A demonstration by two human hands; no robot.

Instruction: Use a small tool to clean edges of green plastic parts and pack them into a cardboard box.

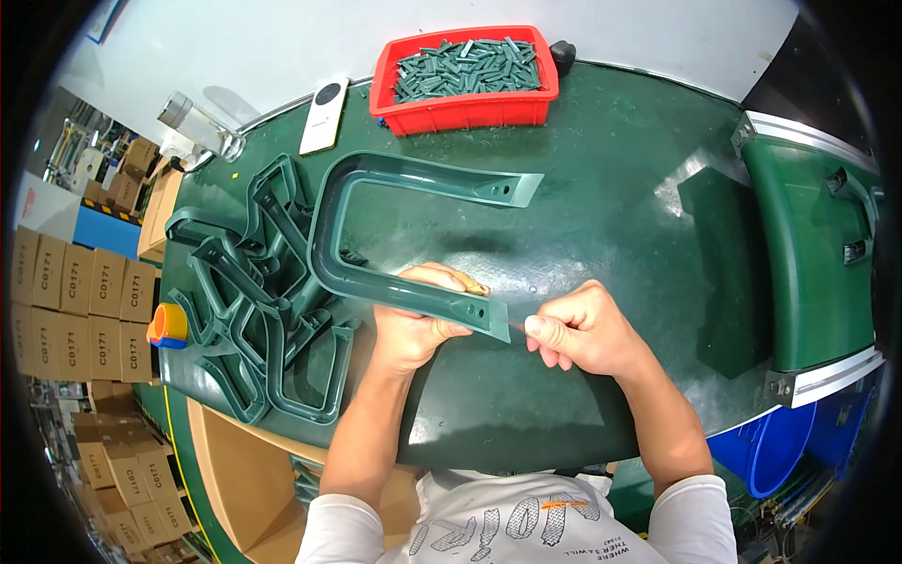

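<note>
Left hand (406, 331) gripping the lower arm of a U-shaped green part (326, 221), near its end, and holding it above the bench (615, 211). Right hand (590, 331) pinched, thumb against fingers, just beyond that end; something thin may be between them, too small to tell. Step in hand, my judgement: finishing the part's tip. Next move seems to need a firm left grip and a controlled right pull. To the left, similar parts (228, 268) heaped; beyond, a red bin (465, 115) of green slivers (470, 70).
</note>
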